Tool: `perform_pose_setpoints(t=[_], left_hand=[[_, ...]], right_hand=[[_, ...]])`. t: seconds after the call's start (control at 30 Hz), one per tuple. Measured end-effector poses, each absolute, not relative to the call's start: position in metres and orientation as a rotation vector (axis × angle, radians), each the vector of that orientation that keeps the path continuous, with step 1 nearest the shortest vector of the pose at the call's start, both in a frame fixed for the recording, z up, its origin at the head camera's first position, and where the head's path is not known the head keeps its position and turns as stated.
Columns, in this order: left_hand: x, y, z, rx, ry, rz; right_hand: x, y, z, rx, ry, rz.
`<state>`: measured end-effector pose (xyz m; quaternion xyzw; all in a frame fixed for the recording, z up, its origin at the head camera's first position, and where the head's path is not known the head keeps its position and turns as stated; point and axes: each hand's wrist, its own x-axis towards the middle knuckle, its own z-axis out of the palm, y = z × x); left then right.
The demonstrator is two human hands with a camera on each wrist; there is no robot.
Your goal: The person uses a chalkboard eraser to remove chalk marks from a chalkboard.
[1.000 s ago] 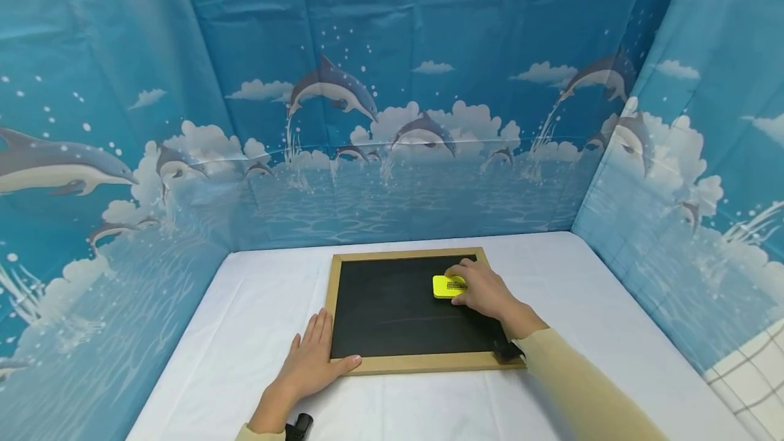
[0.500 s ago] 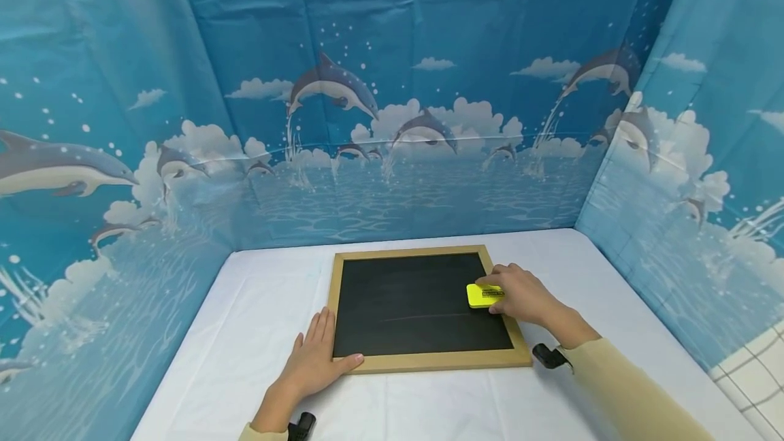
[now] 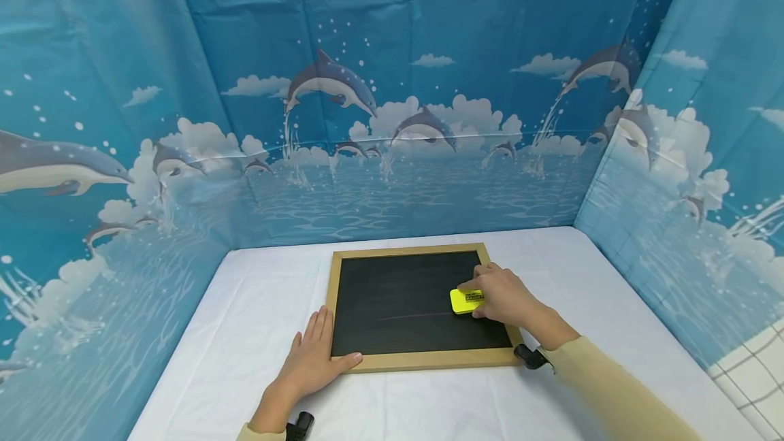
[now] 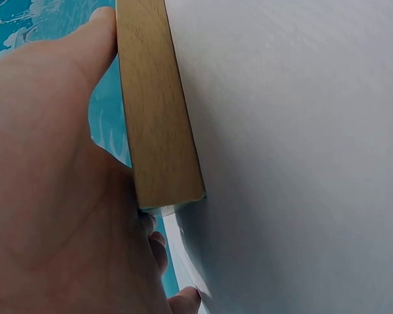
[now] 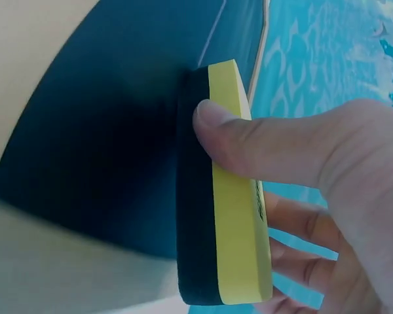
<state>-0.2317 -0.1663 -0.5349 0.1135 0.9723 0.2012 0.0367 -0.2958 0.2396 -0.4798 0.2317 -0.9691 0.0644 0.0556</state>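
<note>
A small blackboard (image 3: 392, 284) with a wooden frame (image 3: 429, 361) lies on the white table. One faint purplish line (image 3: 410, 316) runs across its lower half. My right hand (image 3: 505, 295) grips a yellow eraser (image 3: 462, 302) by its sides, over the right part of the board. In the right wrist view the thumb presses along the yellow body of the eraser, and its dark felt side faces the board. My left hand (image 3: 309, 356) rests at the frame's lower left corner, fingers straight along the left edge and thumb on the front edge.
A white cloth (image 3: 245, 305) covers the table around the board. Blue curtains (image 3: 392, 196) printed with dolphins stand behind and on both sides. Each wrist carries a small black camera, one at the right wrist (image 3: 530, 356).
My right hand slides the eraser right to the board's edge, then part of the way back left and slightly nearer to me. My left hand stays at the corner.
</note>
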Motion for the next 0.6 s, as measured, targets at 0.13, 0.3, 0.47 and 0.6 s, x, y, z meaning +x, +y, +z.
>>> perform_pose_setpoints(t=[0.13,0.3,0.47,0.6], left_hand=[[-0.229,-0.167,-0.535,0.347,2.989,0.616],[-0.23,-0.169,-0.537,0.362,2.977,0.636],[-0.233,-0.169,-0.539,0.39,3.005,0.649],[-0.234,-0.169,-0.54,0.378,3.007,0.645]], right_hand=[[-0.296,0.222,-0.485,0.723,-2.91,0.217],[-0.296,0.197,-0.489,0.742,-2.899,0.275],[-0.299,0.166,-0.489,0.759,-2.895,0.288],[-0.302,0.141,-0.491,0.778,-2.906,0.294]])
